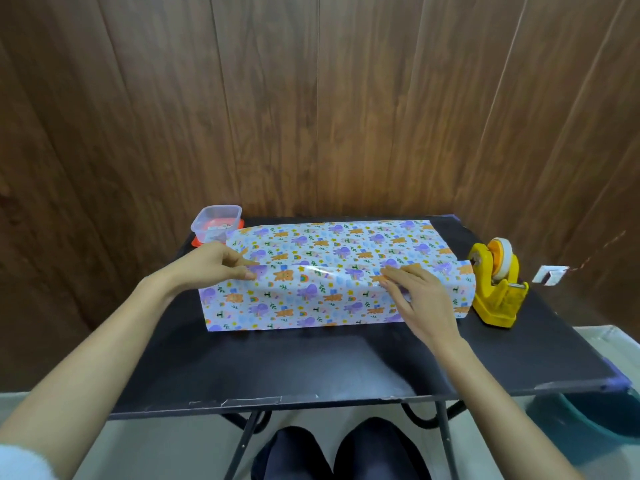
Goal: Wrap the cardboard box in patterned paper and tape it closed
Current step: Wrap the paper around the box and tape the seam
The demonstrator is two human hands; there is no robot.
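Note:
The patterned paper [311, 296], white with purple and orange figures, is folded over the box in the middle of the black table [311, 368]; the cardboard itself is hidden under it. My left hand [214, 263] pinches the paper's edge on top of the box near its left end. Further right, my right hand [419, 296] lies with straight fingers pressed on the paper's top edge and front side. A shiny strip of clear tape [318, 270] sits on the seam between my hands.
A yellow tape dispenser [497, 289] stands right of the box, close to the paper's right end. A clear plastic tub on a red lid [216, 225] sits at the back left corner. Wood-panel wall behind; my knees show under the table's front edge.

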